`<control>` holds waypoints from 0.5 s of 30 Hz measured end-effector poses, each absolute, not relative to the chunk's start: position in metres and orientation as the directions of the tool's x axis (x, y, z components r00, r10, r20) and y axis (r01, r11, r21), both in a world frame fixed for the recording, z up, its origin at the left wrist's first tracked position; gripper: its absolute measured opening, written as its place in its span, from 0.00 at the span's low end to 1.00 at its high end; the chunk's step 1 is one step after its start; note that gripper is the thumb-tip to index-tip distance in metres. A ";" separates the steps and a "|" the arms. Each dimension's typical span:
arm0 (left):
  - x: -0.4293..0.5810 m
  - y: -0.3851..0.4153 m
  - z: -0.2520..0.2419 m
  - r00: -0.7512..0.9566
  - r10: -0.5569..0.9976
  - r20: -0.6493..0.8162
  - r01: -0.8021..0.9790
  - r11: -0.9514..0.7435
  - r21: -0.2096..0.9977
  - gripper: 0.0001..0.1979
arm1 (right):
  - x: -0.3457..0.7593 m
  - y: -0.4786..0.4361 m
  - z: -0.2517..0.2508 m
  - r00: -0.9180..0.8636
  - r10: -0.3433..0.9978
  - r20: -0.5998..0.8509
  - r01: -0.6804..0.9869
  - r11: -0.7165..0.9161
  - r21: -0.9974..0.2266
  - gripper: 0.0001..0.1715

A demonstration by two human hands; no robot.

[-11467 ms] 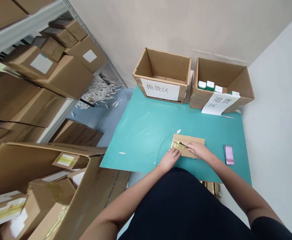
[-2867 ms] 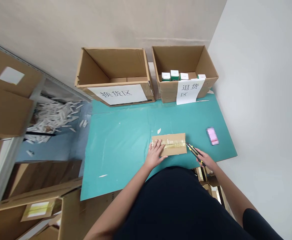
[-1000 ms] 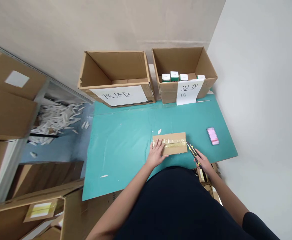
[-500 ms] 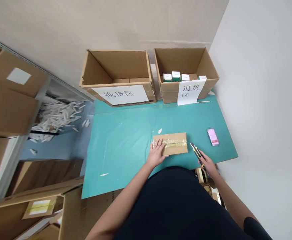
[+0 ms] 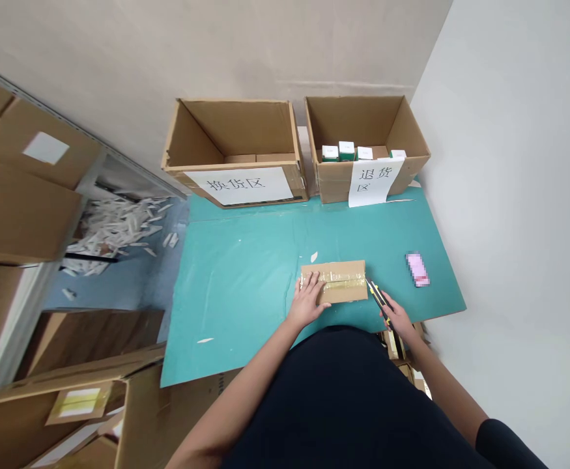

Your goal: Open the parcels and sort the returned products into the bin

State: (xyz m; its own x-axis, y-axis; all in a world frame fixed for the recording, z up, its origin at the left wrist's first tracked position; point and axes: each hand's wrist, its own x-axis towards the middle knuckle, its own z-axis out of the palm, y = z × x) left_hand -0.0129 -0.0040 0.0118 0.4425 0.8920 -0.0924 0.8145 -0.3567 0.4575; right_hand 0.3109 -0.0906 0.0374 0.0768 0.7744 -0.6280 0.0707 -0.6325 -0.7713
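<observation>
A small taped cardboard box [image 5: 342,291] lies flat near the front edge of the green-topped table [image 5: 245,273]. Clear yellowish tape runs along its top. My left hand [image 5: 308,299] rests on the box's left end, fingers spread and flat, holding nothing. In my right hand [image 5: 397,318] is a black and yellow utility knife [image 5: 377,297], the fingers wrapped round its handle. The knife's tip points up and left, at the box's right end; whether it touches the cardboard I cannot tell.
Two open cartons with paper signs stand at the back: the left carton [image 5: 238,158] and the right carton [image 5: 333,182], which holds several white-and-green small boxes [image 5: 346,152]. A pixelated pink item [image 5: 417,269] lies at the right. Shelved cartons [image 5: 21,215] are on the left.
My right hand has brought the utility knife left, from a short gap away to the box's right end. My left hand stays on the box. The view has shifted slightly.
</observation>
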 end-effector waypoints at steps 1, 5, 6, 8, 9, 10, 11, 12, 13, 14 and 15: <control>-0.013 -0.004 0.011 0.441 0.893 -0.094 0.815 -0.355 0.458 0.33 | 0.311 -0.093 0.040 0.076 0.773 -0.630 0.087 -0.634 -0.768 0.46; -0.012 -0.004 0.011 0.435 0.896 -0.091 0.814 -0.348 0.465 0.32 | 0.314 -0.097 0.049 0.056 0.760 -0.647 0.125 -0.648 -0.751 0.46; -0.012 -0.004 0.011 0.434 0.896 -0.090 0.814 -0.347 0.467 0.32 | 0.315 -0.097 0.050 0.049 0.757 -0.652 0.125 -0.652 -0.748 0.46; -0.012 -0.005 0.011 0.434 0.896 -0.092 0.813 -0.345 0.470 0.32 | 0.318 -0.098 0.051 0.036 0.749 -0.662 0.122 -0.660 -0.741 0.46; -0.012 -0.005 0.011 0.436 0.895 -0.092 0.811 -0.346 0.472 0.32 | 0.321 -0.099 0.051 0.028 0.745 -0.666 0.125 -0.664 -0.737 0.45; -0.012 -0.005 0.012 0.439 0.894 -0.090 0.808 -0.349 0.476 0.32 | 0.323 -0.099 0.050 0.018 0.743 -0.669 0.131 -0.665 -0.735 0.45; -0.012 -0.005 0.012 0.442 0.893 -0.087 0.804 -0.352 0.479 0.32 | 0.325 -0.100 0.049 0.008 0.740 -0.672 0.141 -0.666 -0.732 0.45; -0.012 -0.006 0.012 0.444 0.892 -0.084 0.801 -0.354 0.482 0.32 | 0.328 -0.100 0.048 -0.002 0.739 -0.673 0.154 -0.665 -0.731 0.45; -0.012 -0.006 0.012 0.445 0.892 -0.082 0.800 -0.355 0.483 0.32 | 0.331 -0.102 0.048 -0.014 0.739 -0.673 0.166 -0.662 -0.731 0.45; -0.012 -0.005 0.012 0.445 0.892 -0.081 0.800 -0.355 0.483 0.33 | 0.333 -0.103 0.047 -0.025 0.740 -0.672 0.175 -0.659 -0.732 0.45; -0.012 -0.005 0.012 0.444 0.892 -0.081 0.801 -0.355 0.481 0.33 | 0.335 -0.104 0.047 -0.033 0.740 -0.672 0.183 -0.657 -0.732 0.45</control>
